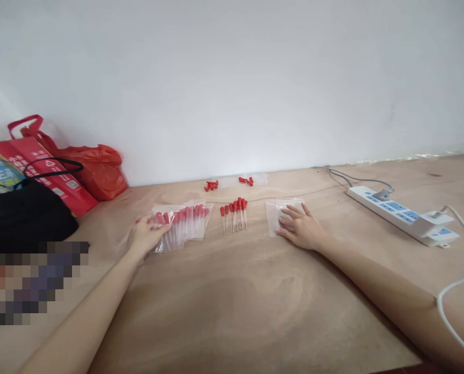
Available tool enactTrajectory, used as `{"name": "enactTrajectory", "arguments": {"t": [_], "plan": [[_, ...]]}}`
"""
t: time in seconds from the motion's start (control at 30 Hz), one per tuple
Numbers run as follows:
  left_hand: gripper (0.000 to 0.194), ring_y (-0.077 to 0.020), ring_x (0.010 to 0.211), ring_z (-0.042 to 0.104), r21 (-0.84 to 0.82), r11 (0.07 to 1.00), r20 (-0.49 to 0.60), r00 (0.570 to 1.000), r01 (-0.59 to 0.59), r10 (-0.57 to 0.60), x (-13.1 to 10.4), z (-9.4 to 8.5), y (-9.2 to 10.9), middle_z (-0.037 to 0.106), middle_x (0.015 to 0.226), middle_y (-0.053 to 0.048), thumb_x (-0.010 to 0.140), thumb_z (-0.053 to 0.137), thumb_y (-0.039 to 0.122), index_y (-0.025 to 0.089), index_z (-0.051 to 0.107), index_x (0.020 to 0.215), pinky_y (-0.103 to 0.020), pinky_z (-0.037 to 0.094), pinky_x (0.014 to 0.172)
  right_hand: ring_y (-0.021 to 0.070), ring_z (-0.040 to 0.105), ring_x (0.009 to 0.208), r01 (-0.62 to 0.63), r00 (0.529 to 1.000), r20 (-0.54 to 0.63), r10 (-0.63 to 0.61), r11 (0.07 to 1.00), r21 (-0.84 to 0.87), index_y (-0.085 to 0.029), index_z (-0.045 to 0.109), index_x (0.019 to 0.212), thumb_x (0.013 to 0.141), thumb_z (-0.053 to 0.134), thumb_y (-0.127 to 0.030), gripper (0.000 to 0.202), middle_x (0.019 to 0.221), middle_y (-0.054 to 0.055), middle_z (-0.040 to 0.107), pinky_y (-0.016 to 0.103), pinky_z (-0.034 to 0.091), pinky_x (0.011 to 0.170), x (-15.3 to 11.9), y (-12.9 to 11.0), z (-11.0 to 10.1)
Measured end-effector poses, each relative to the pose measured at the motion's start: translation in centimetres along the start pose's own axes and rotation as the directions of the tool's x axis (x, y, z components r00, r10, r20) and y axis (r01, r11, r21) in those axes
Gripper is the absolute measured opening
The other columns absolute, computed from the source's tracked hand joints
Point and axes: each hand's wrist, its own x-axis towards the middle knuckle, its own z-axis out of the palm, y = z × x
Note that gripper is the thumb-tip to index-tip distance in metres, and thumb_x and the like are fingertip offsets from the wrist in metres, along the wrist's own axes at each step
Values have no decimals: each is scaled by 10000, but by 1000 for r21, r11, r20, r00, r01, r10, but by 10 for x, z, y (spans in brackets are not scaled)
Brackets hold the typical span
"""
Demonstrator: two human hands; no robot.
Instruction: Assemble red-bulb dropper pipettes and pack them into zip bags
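Observation:
On the wooden table, a row of overlapping clear bags holds droppers with red bulbs. My left hand is at the left end of this row, its fingers closed around the edge of a bag with red-bulbed droppers. Several loose droppers with red bulbs lie between my hands. Over on the right, my right hand rests with spread fingers on a stack of flat clear bags. Loose red bulbs lie near the wall, close to another clear bag.
A white power strip with plugs and cables lies at the right. Red bags and a black cloth item stand at the far left. A pale wall borders the table's back.

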Motion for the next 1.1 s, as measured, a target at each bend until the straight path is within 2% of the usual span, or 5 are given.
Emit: {"name": "enactTrajectory", "arguments": {"t": [0.17,0.37,0.6,0.87,1.1], "plan": [[471,-364,1125,364,319,910,-170,929,-263,328,-18,7,10,489,1137,-153,697,593,341,132,492,1106,-517,276,917,268,318,1218,81,997,17,-82,995,63,-197,641,915,821,363,-490,414,1225,93,489,506,143,1009,-1,-21,-8],[238,-227,1009,483,53,579,128,581,-813,804,-86,40,50,508,1079,-89,800,488,299,179,578,985,-378,384,899,261,380,1180,111,986,93,-138,962,250,-162,596,1000,857,315,-450,427,1156,118,541,525,118,1017,-13,-66,-21],[404,-210,1202,363,-166,553,440,441,-816,782,-142,68,77,360,1323,-112,893,306,250,156,335,1286,-363,359,973,200,549,966,-43,999,27,34,733,679,-142,513,1113,859,348,-363,374,1148,140,532,343,443,803,-18,-103,-33],[482,-180,1283,218,-275,362,740,45,-890,672,-92,31,71,262,1391,70,869,307,118,395,341,1261,-431,229,1036,123,548,610,-242,936,45,349,547,801,-146,600,667,723,496,-223,141,651,15,617,233,425,577,64,-47,11],[372,-195,1274,244,-205,492,672,243,-846,699,-92,24,57,299,1383,8,884,370,276,327,394,1252,-422,260,1021,170,587,749,-345,893,95,440,534,772,-145,657,827,727,494,-229,209,830,65,660,291,430,735,114,-32,43]]}}
